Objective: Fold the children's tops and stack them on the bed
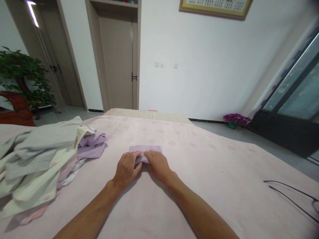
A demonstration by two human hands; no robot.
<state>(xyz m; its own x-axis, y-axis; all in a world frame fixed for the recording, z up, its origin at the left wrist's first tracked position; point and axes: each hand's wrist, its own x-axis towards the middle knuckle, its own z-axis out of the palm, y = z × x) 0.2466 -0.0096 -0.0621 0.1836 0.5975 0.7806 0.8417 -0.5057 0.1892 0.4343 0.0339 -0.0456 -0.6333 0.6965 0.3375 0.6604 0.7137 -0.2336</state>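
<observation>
With bare forearms (pixel 97 209) near, grips folded lilac cloth rectangle (pixel 146 148) between left hand (pixel 126 169) and right hand (pixel 159 163), apparently mid-fold; likely calls next for even pressure.

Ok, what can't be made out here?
Head view:
Lilac cloth: partly hidden beneath the left hand and right hand.
Clothes pile: cut off by left edge; lower layers covered by upper ones.
Glasses: cut off by right edge.
Framed writing: cut off by top edge; characters too small to read.

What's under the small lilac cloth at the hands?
Pink sheet shows around the lilac cloth, which the left hand and right hand hold. What lies directly beneath it is covered.
</observation>
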